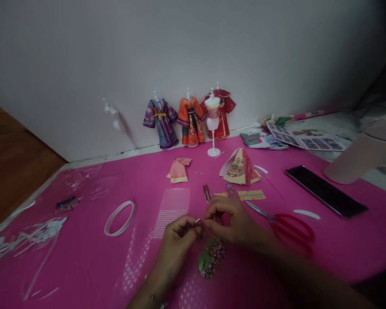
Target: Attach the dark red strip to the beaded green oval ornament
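Observation:
My left hand (180, 240) is closed, with thumb and forefinger pinching a small dark red piece (198, 222) that has a pale edge. My right hand (228, 219) meets it from the right, its thumb and forefinger pressed together beside that piece; what they hold is too small to make out. Just below the hands lies a green oval dish (206, 261) with many colourful beads. A sheet of small pearly dots (176, 201) is left of my fingers. Behind my right hand is a yellow patterned strip (255, 195), and a small red patterned piece (206, 193) lies nearby.
Red-handled scissors (272, 218) and a black phone (324, 191) lie right, near a pale bottle (357, 154). Several dressed mini mannequins (191, 120) stand by the wall. A pink garment (179, 170), a skirt piece (239, 167), a white tape ring (107, 225) and paper scraps (48, 229) are around.

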`<state>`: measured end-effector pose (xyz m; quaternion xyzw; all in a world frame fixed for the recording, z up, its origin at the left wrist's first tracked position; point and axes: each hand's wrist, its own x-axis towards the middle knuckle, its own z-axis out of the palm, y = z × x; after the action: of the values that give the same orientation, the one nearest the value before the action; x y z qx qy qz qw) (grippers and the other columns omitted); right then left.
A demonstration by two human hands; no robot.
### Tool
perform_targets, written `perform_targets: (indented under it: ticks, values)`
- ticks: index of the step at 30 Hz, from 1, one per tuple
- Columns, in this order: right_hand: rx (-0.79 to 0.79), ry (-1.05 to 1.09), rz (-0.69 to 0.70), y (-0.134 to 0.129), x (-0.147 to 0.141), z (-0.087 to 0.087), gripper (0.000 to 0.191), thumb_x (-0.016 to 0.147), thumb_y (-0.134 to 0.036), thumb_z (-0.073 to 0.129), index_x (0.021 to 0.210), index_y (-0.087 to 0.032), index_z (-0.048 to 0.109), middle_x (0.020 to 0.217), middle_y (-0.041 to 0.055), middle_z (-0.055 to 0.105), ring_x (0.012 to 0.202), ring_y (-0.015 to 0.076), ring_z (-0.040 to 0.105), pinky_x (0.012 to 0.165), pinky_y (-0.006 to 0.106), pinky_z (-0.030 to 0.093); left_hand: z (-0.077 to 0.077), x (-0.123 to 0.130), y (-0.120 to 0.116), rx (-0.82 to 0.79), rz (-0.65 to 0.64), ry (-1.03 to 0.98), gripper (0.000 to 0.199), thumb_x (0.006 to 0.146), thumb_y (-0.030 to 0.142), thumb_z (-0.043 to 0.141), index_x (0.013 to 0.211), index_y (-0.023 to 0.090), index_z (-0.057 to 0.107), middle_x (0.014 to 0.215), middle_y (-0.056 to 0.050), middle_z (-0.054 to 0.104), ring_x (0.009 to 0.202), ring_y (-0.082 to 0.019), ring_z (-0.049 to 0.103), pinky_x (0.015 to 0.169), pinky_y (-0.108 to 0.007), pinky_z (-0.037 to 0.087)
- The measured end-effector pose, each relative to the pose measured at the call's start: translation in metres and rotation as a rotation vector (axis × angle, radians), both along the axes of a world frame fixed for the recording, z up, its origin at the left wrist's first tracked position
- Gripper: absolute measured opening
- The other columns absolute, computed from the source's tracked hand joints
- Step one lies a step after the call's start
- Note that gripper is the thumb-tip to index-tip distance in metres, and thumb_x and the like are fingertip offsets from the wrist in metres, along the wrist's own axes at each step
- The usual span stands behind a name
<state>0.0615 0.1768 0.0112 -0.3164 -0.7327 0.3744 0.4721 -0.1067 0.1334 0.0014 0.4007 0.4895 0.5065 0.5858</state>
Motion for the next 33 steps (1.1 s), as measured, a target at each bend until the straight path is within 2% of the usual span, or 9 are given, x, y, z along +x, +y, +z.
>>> perform_targets:
  ticks: [5,8,13,17,21,25,29,33]
  values:
    - [-0.036,-0.009,-0.039,0.003,0.000,0.000,0.011,0.078,-0.013,0.063,0.069,-0.020,0.063,0.065,-0.0035,0.058,0.058,0.0114,0.050,0.054,0.026,0.038,0.000,0.000,0.000,-0.002,-0.013,-0.005,0.006,0.066,0.019,0.072,0.062,0.019,0.068,0.056,0.004,0.060,0.056,-0.011,0.049,0.057,-0.022,0.039]
    - [-0.077,-0.007,-0.064,0.006,0.003,-0.002,0.013,0.084,-0.016,0.064,0.071,-0.019,0.062,0.064,-0.0047,0.056,0.057,0.0107,0.051,0.053,0.024,0.040,-0.001,0.000,0.000,-0.009,-0.021,-0.020,0.005,0.065,0.018,0.072,0.063,0.019,0.068,0.057,0.004,0.060,0.056,-0.011,0.049,0.057,-0.022,0.039]
    - [-0.113,0.003,-0.133,0.013,0.006,-0.014,0.023,0.100,-0.036,0.061,0.088,-0.016,0.062,0.071,-0.0048,0.058,0.054,0.0095,0.055,0.050,0.023,0.047,0.001,0.002,-0.001,0.002,-0.024,-0.041,0.003,0.064,0.018,0.071,0.063,0.018,0.068,0.058,0.003,0.062,0.057,-0.012,0.051,0.059,-0.024,0.039]
    - [-0.032,-0.025,-0.223,0.014,0.007,-0.016,0.023,0.101,-0.038,0.060,0.098,-0.016,0.064,0.083,-0.0012,0.064,0.062,0.0112,0.060,0.057,0.026,0.053,0.005,0.001,-0.001,0.037,-0.009,-0.056,0.002,0.065,0.017,0.070,0.065,0.018,0.068,0.062,0.002,0.065,0.061,-0.013,0.053,0.062,-0.024,0.040]
    - [0.100,-0.087,-0.308,0.010,0.010,0.000,0.022,0.099,-0.038,0.061,0.097,-0.016,0.065,0.089,0.0008,0.066,0.072,0.0144,0.064,0.067,0.032,0.055,0.010,0.000,0.001,0.068,0.002,-0.087,0.003,0.065,0.017,0.069,0.067,0.018,0.067,0.065,0.001,0.065,0.064,-0.013,0.053,0.065,-0.024,0.040]
    - [0.173,-0.132,-0.366,0.005,0.015,0.024,0.021,0.100,-0.036,0.059,0.090,-0.018,0.063,0.083,-0.0006,0.064,0.074,0.0155,0.062,0.071,0.034,0.052,0.012,-0.001,0.002,0.097,0.015,-0.123,0.003,0.065,0.018,0.069,0.067,0.018,0.066,0.065,0.001,0.063,0.065,-0.013,0.052,0.066,-0.025,0.040]
    - [0.157,-0.195,-0.362,-0.008,0.027,0.045,0.020,0.099,-0.029,0.053,0.082,-0.021,0.059,0.074,-0.0014,0.062,0.067,0.0147,0.057,0.064,0.029,0.044,0.011,-0.002,0.004,0.117,0.039,-0.144,0.005,0.066,0.019,0.069,0.066,0.018,0.064,0.065,0.002,0.061,0.065,-0.013,0.050,0.065,-0.025,0.039]
    - [0.092,-0.306,-0.338,-0.041,0.060,0.050,0.019,0.096,-0.029,0.055,0.079,-0.023,0.059,0.070,-0.0019,0.063,0.062,0.0147,0.056,0.059,0.027,0.041,0.010,-0.002,0.005,0.125,0.044,-0.161,0.009,0.065,0.022,0.069,0.065,0.019,0.061,0.062,0.002,0.061,0.063,-0.013,0.049,0.063,-0.025,0.039]
